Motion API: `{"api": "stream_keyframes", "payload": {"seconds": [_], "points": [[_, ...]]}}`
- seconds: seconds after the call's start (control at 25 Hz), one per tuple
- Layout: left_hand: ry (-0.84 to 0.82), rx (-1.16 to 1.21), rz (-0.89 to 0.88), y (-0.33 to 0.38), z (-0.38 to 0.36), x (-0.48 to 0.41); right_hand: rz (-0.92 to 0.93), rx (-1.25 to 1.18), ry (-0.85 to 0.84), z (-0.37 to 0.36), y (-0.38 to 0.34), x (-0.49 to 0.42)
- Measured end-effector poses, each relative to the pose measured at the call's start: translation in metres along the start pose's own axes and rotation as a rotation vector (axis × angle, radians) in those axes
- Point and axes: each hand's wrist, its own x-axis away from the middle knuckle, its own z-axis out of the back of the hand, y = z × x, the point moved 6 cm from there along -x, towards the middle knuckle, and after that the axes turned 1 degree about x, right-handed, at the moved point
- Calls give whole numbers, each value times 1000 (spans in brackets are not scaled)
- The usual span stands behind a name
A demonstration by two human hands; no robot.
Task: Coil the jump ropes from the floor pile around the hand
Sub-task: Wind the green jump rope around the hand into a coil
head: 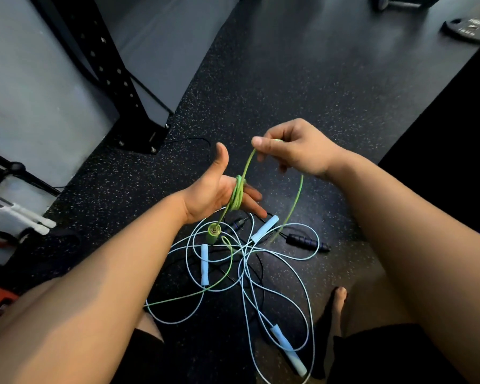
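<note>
While the left hand (pixel 215 194) is held out flat, thumb up and fingers straight, the green rope (pixel 236 195) sits in a few loops around those fingers. The right hand (pixel 297 151), a little higher, pinches the same rope between its thumb and curled fingers. A green handle (pixel 213 234) hangs just under the left hand. The rope's loose end drops to the pile (pixel 244 256) of blue and black ropes on the floor (pixel 288 92). Writing on a far plate (pixel 467 27) is too blurry to read.
</note>
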Motion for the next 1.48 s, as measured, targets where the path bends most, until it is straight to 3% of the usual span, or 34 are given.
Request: {"api": "stream_keyframes", "payload": {"seconds": [0.12,0.24,0.44,0.56,0.8,0.96,1.12,1.24,1.36,1.48], "points": [[-44,232,-25,12,-9,0,-18,40,126,6,22,-6],[-4,491,-126,26,-5,3,-106,81,107,-5,52,-9],[145,827,-232,29,15,5,-204,-20,4,-31,68,-10],[128,947,-300,34,22,5,-243,-103,-73,-46,72,-12],[294,1124,-501,39,61,4,-361,77,-367,-88,83,-5],[481,841,-415,27,74,-3,-314,92,-438,-90,53,-6],[563,452,-199,14,71,-11,-121,246,-327,-70,20,-12],[457,286,-61,5,61,-20,-33,349,-235,-53,10,-16],[257,58,49,2,38,-24,25,457,-171,-40,6,-15],[62,-19,156,-7,18,-21,84,564,-83,-25,6,-14]]}}
